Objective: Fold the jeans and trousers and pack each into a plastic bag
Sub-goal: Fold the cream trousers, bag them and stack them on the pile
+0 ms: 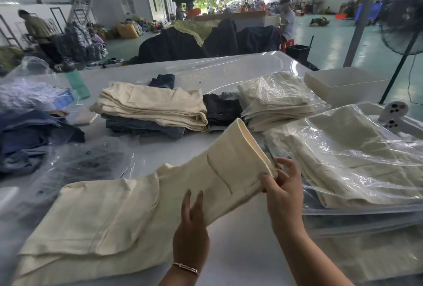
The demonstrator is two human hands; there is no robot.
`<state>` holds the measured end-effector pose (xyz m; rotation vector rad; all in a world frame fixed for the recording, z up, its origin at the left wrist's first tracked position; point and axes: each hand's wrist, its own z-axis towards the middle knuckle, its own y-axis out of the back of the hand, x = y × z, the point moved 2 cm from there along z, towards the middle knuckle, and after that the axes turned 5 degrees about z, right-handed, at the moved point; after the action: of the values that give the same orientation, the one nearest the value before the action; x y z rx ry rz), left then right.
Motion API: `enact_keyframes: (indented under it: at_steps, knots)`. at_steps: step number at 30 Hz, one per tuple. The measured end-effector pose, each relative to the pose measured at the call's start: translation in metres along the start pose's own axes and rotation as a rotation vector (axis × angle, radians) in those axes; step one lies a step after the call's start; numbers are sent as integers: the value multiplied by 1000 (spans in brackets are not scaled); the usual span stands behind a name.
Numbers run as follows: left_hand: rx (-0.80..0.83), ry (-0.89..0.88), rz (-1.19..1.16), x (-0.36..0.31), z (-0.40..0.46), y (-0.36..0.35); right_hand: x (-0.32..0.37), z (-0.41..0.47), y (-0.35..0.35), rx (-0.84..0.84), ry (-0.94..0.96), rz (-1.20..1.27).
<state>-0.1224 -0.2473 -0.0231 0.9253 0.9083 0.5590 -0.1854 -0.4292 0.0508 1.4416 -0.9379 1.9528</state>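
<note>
The cream trousers lie across the near part of the white table, a plain pale fabric with a stitched pocket seam showing, the waist end spread flat toward 8 o'clock and the leg end lifted off the surface toward 1 o'clock, its hem curled into an open tube. The right hand pinches the lower edge of that raised leg between thumb and curled fingers. The left hand lies with straight fingers against the underside of the fabric, holding nothing; a bracelet circles its wrist.

At 12 o'clock from the trousers sits a stack of folded cream and denim garments. At 3 o'clock, bagged cream trousers lie in clear plastic, with another bagged pile behind them. Loose blue jeans are heaped at 9 o'clock, just beside a bagged dark garment.
</note>
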Motion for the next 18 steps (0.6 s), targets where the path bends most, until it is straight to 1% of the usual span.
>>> enact_keyframes:
  at_steps: [1, 2, 3, 4, 5, 6, 7, 9, 10, 12, 14, 18]
  knots:
    - [36, 31, -9, 7, -2, -3, -8, 1, 1, -36, -44, -75]
    - [97, 38, -2, 12, -5, -6, -17, 3, 1, -11, -82, -195]
    - [143, -2, 50, 17, -9, -11, -25, 4, 0, 63, -111, -349]
    - [162, -76, 100, 20, -13, -15, -34, 6, 0, 156, -130, -514]
    - [170, -145, 125, 24, -16, -20, -41, 8, 0, 216, -151, -630]
    - [181, -158, 172, 28, -18, -22, -46, 11, 3, 222, -175, -663]
    - [192, -166, 215, 29, -20, -25, -48, 16, 8, 196, -192, -627]
    - [234, -185, 276, 29, -21, -26, -50, 28, 21, 102, -220, -523]
    - [260, -192, 302, 30, -21, -25, -50, 34, 26, 62, -223, -523]
    - [262, -201, 351, 37, -21, -22, -55, 39, 33, 28, -205, -649]
    - [249, -249, 420, 45, -18, -23, -62, 36, 40, 36, -182, -755]
    - [403, -369, 462, 56, -10, -9, -81, 26, 54, 173, -238, -744]
